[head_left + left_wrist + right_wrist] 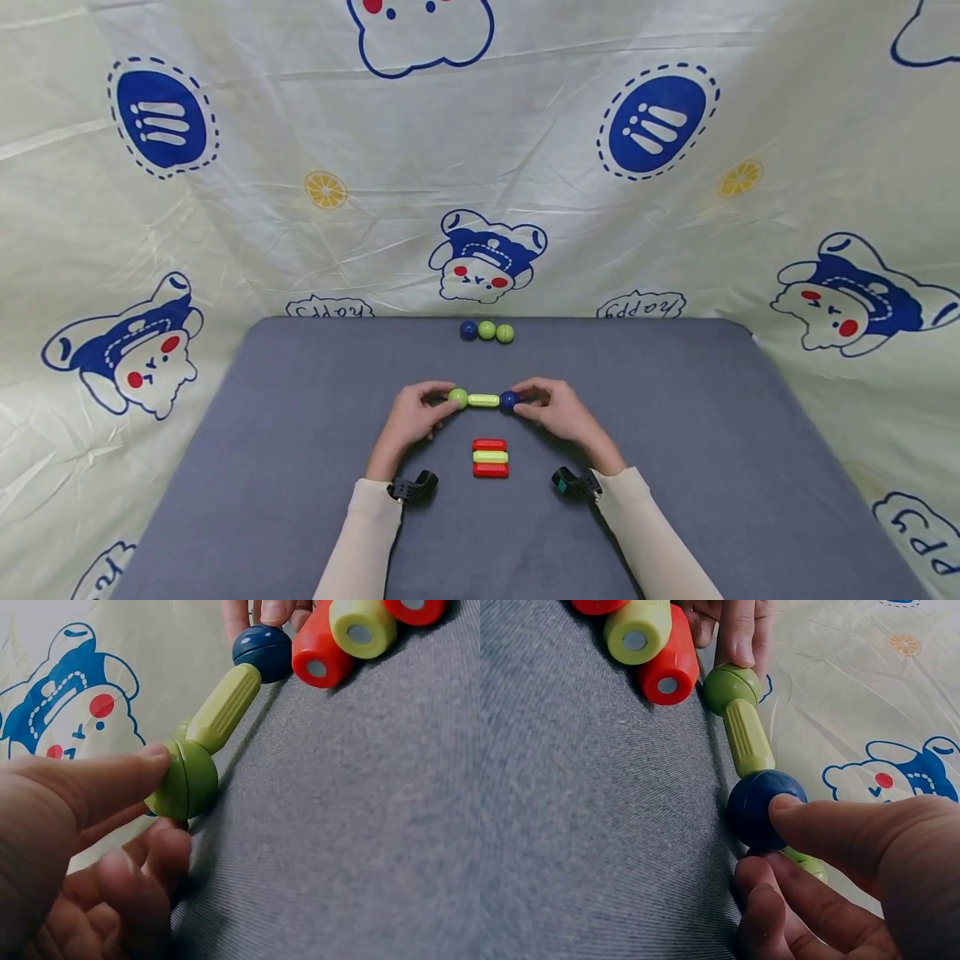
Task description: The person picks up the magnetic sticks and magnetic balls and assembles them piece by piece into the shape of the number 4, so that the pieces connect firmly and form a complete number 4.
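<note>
My left hand [411, 412] pinches a green ball [193, 780] between thumb and fingers. The right hand [561, 410] pinches a dark blue ball [763, 806] in the same way. Between them a pale yellow-green magnetic rod [483, 401] touches one ball at each end, making a straight piece low over the table. Nearer the person lie three rods side by side: a red rod [490, 444], a yellow-green rod [491, 457] and another red rod [491, 471]. Metal discs show in their ends in the wrist views.
At the far edge of the grey table [300, 467], a blue ball [468, 331] and two green balls, one in the middle [487, 330] and one at the right [505, 333], stand in a row. A printed cream sheet [255, 250] hangs behind. Black straps with cameras circle both wrists.
</note>
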A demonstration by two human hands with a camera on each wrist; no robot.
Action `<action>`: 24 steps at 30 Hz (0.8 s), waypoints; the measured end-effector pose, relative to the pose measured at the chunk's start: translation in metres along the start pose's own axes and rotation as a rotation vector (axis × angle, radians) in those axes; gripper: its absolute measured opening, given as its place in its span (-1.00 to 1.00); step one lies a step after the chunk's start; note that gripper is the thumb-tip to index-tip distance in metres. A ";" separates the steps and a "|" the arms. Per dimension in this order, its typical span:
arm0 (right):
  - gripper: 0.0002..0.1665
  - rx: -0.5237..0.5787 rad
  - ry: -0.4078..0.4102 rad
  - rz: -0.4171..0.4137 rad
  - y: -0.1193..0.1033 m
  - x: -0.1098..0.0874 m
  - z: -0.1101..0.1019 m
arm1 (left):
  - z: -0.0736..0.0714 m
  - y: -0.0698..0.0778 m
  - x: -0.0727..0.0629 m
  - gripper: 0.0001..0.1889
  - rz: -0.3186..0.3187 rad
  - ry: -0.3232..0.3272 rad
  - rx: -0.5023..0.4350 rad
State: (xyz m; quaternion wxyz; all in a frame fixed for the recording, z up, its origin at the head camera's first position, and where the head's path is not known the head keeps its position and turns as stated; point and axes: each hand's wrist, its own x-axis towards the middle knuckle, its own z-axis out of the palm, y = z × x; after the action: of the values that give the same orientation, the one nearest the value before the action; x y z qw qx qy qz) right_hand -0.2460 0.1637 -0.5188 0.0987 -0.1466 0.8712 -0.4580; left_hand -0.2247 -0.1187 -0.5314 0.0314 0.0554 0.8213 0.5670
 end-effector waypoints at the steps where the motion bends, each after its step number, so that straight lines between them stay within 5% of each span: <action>1: -0.68 0.003 0.000 -0.004 0.000 0.000 0.000 | -0.001 0.001 0.000 -0.67 -0.005 0.010 0.007; 9: -0.70 0.013 0.002 -0.020 -0.001 -0.001 0.001 | -0.004 0.010 -0.001 -0.63 -0.042 0.089 0.037; 24: -0.79 -0.069 0.015 0.035 -0.010 -0.003 0.010 | 0.014 0.018 -0.003 -0.60 -0.049 -0.128 -0.040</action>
State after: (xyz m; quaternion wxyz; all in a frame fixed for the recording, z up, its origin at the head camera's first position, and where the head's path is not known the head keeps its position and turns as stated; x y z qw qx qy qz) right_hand -0.2385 0.1517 -0.5163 0.0948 -0.1314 0.8897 -0.4269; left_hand -0.2193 -0.1000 -0.5192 0.0987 0.0710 0.8073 0.5775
